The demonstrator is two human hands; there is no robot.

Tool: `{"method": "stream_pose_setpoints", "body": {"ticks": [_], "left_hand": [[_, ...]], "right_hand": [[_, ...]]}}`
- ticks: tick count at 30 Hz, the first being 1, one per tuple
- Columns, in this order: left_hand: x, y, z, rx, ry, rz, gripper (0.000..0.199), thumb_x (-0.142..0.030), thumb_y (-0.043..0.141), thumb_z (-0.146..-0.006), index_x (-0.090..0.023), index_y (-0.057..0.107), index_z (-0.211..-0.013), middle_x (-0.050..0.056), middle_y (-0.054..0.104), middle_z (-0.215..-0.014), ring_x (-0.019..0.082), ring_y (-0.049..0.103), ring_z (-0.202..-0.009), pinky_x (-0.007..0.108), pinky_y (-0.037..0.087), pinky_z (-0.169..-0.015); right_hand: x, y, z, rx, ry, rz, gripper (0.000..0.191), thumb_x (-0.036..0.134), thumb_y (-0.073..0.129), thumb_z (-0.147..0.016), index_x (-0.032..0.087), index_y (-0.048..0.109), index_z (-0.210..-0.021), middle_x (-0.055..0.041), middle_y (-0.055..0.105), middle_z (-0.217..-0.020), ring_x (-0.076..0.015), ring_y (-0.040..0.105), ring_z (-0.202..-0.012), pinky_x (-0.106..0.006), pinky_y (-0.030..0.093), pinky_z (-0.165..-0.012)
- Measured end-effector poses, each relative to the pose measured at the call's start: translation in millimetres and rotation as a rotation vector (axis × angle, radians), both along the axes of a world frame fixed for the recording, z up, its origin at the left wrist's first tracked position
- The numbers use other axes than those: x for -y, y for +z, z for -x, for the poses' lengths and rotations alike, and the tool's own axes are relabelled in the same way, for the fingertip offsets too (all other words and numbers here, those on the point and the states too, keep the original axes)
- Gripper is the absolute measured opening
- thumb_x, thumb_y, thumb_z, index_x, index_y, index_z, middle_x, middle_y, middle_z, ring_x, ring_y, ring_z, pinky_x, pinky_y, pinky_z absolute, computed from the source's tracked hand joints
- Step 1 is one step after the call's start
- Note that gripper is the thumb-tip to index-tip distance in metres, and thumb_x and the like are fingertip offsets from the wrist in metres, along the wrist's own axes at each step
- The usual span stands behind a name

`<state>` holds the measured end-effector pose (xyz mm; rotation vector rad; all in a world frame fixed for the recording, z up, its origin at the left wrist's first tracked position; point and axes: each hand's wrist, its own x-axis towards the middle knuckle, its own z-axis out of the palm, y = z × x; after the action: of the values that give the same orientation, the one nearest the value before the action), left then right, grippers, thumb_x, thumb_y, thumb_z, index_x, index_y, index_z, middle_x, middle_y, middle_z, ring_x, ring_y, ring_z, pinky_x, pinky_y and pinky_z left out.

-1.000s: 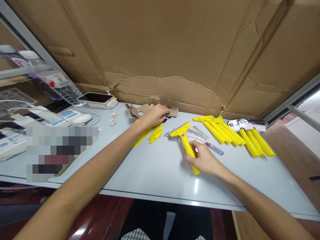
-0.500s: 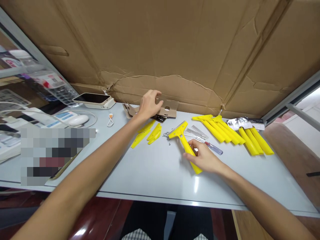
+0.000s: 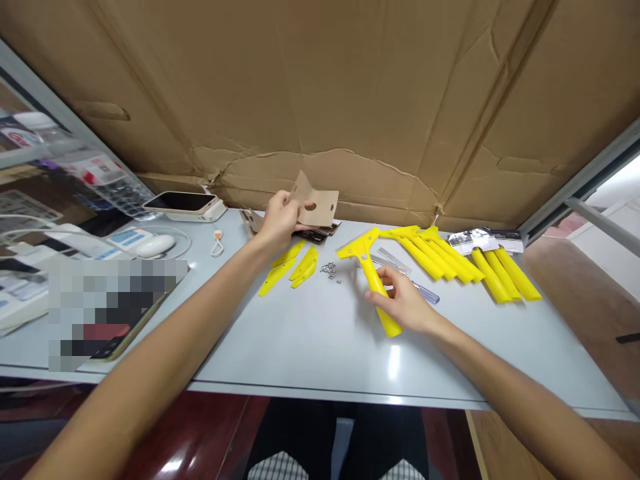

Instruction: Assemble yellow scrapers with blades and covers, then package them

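Between the fingers of my left hand (image 3: 281, 219) is a folded brown cardboard sleeve (image 3: 320, 205) with a round hole, raised over a pile of similar dark-printed cards (image 3: 315, 235). My right hand (image 3: 400, 300) is closed around the handle of a yellow scraper (image 3: 373, 273), its wide head pointing away from me. Yellow blade-cover plates (image 3: 277, 275) lie below my left hand. Small screws (image 3: 329, 268) are scattered left of the scraper. Metal blades (image 3: 395, 260) and a screwdriver (image 3: 427, 293) with a clear handle lie partly hidden behind my right hand.
Several yellow scraper handles (image 3: 440, 257) lie right of centre, beside packaged ones (image 3: 505, 277). On the left are a phone (image 3: 180, 201) on a white box, a white mouse (image 3: 156, 245), cables and a plastic bottle (image 3: 105, 172). A cardboard sheet (image 3: 310, 87) walls the back.
My left hand has closed on a cardboard sleeve and lifted it off the pile. My right hand still holds the scraper, its head now slightly raised, away from the screws.
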<state>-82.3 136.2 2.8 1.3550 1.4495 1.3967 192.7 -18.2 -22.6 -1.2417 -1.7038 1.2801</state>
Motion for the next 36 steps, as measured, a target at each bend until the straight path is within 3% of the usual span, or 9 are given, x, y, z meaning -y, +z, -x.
{"method": "stream_pose_setpoints", "body": {"ticks": [5, 9, 12, 15, 22, 26, 29, 32, 36], "left_hand": [[51, 5.6, -11, 0.381, -0.219, 0.059, 0.063, -0.007, 0.058, -0.069, -0.028, 0.047, -0.128, 0.007, 0.076, -0.105, 0.024, 0.076, -0.093, 0.040, 0.062, -0.080], [86, 2.9, -24, 0.576, -0.279, 0.175, 0.039, -0.008, 0.069, -0.070, -0.020, 0.066, -0.108, 0.008, 0.073, -0.100, 0.026, 0.071, -0.102, 0.036, 0.061, -0.080], [108, 4.1, -35, 0.577, -0.350, 0.219, 0.021, -0.022, 0.079, -0.074, -0.018, 0.072, -0.093, 0.007, 0.073, -0.101, 0.025, 0.069, -0.096, 0.037, 0.060, -0.086], [126, 10.2, -44, 0.680, -0.432, 0.229, 0.038, -0.050, 0.072, -0.087, -0.021, 0.075, -0.112, 0.010, 0.075, -0.113, 0.028, 0.069, -0.100, 0.043, 0.059, -0.090], [135, 12.3, -51, 0.602, -0.342, 0.219, 0.043, -0.060, 0.057, -0.099, -0.024, 0.066, -0.120, 0.004, 0.064, -0.082, 0.028, 0.065, -0.091, 0.043, 0.058, -0.085], [138, 3.8, -56, 0.557, -0.325, 0.105, 0.044, -0.063, 0.065, -0.093, -0.025, 0.064, -0.114, 0.003, 0.065, -0.089, 0.028, 0.064, -0.101, 0.040, 0.056, -0.094], [148, -2.1, -61, 0.566, -0.353, 0.134, 0.048, -0.066, 0.061, -0.094, -0.025, 0.064, -0.119, 0.004, 0.069, -0.098, 0.029, 0.065, -0.109, 0.041, 0.056, -0.097], [162, -7.0, -68, 0.636, -0.408, 0.200, 0.049, -0.065, 0.060, -0.096, -0.025, 0.065, -0.124, 0.008, 0.074, -0.111, 0.033, 0.065, -0.121, 0.047, 0.056, -0.102], [177, -11.5, -75, 0.783, -0.652, 0.324, 0.065, -0.073, 0.063, -0.091, -0.022, 0.071, -0.129, 0.013, 0.075, -0.127, 0.040, 0.060, -0.134, 0.053, 0.053, -0.109]], "right_hand": [[-5, 2.7, -5, -0.075, -0.043, 0.034, 0.039, 0.044, 0.080, -0.082, 0.024, 0.057, -0.107, -0.0028, 0.066, -0.096, -0.0224, 0.063, -0.088, -0.035, 0.048, -0.071], [-8, 8.1, -10, -0.214, -0.081, 0.094, 0.040, 0.049, 0.080, -0.085, 0.024, 0.056, -0.105, 0.0003, 0.067, -0.086, -0.0180, 0.059, -0.076, -0.032, 0.044, -0.067], [-9, 13.2, -13, -0.255, -0.097, 0.128, 0.044, 0.053, 0.081, -0.086, 0.025, 0.055, -0.109, 0.0003, 0.068, -0.088, -0.0166, 0.059, -0.073, -0.030, 0.043, -0.062], [-9, 16.3, -15, -0.243, -0.052, 0.178, 0.048, 0.056, 0.081, -0.088, 0.027, 0.053, -0.114, 0.0002, 0.069, -0.092, -0.0143, 0.056, -0.067, -0.027, 0.038, -0.053], [-9, 18.8, -16, -0.281, -0.114, 0.189, 0.050, 0.057, 0.083, -0.086, 0.028, 0.054, -0.114, 0.0004, 0.067, -0.092, -0.0124, 0.052, -0.062, -0.024, 0.034, -0.045], [-10, 29.9, -22, -0.391, -0.285, 0.173, 0.047, 0.054, 0.086, -0.085, 0.029, 0.054, -0.107, 0.0020, 0.065, -0.092, -0.0096, 0.046, -0.059, -0.023, 0.032, -0.045], [-8, 37.6, -23, -0.509, -0.303, 0.143, 0.047, 0.048, 0.090, -0.082, 0.028, 0.054, -0.103, 0.0020, 0.068, -0.098, -0.0054, 0.038, -0.053, -0.024, 0.031, -0.044], [-6, 37.4, -18, -0.598, -0.273, 0.178, 0.046, 0.051, 0.090, -0.082, 0.025, 0.056, -0.100, -0.0013, 0.071, -0.102, -0.0083, 0.051, -0.059, -0.027, 0.046, -0.051], [-7, 26.6, -13, -0.550, -0.201, 0.242, 0.045, 0.058, 0.085, -0.085, 0.022, 0.062, -0.100, -0.0042, 0.072, -0.094, -0.0147, 0.063, -0.069, -0.034, 0.057, -0.067]]}}
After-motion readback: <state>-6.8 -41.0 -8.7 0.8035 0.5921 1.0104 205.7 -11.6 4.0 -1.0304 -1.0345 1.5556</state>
